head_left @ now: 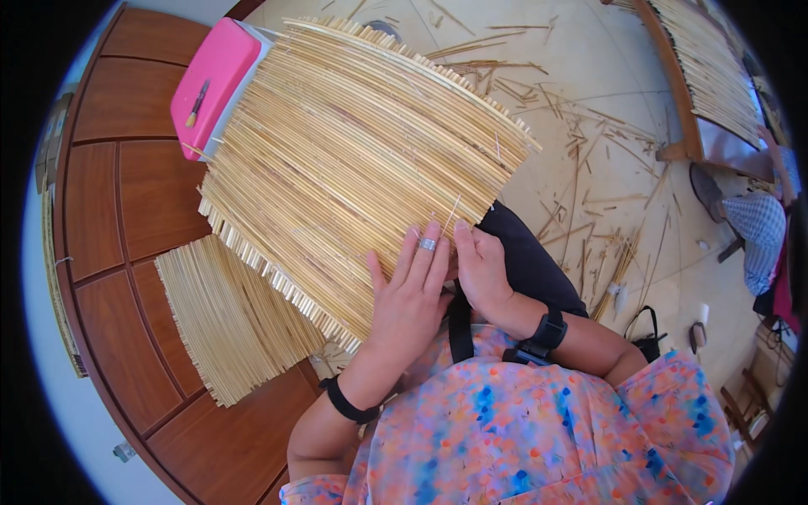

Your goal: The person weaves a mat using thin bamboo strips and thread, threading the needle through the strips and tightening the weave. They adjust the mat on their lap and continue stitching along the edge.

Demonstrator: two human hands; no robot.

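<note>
A large mat of straw-coloured reeds (353, 143) lies across my lap, its reeds side by side and their ends uneven. My left hand (412, 273) rests on the mat's near edge, fingers stretched out flat over the reeds. Just right of it, my right hand (484, 261) is closed at the mat's near right corner, with the thumb side on top and the other fingers mostly hidden. A thin pale thread (453, 212) stands up from the reeds between the two hands' fingertips.
A pink-topped stool (220, 71) supports the mat's far left corner; a small brush (197, 105) lies on it. A smaller reed mat (231, 316) leans by the brown wooden panels (93, 202). Reed scraps (581, 168) litter the tiled floor. At right, another person (756, 227) sits beside a wooden frame (677, 93).
</note>
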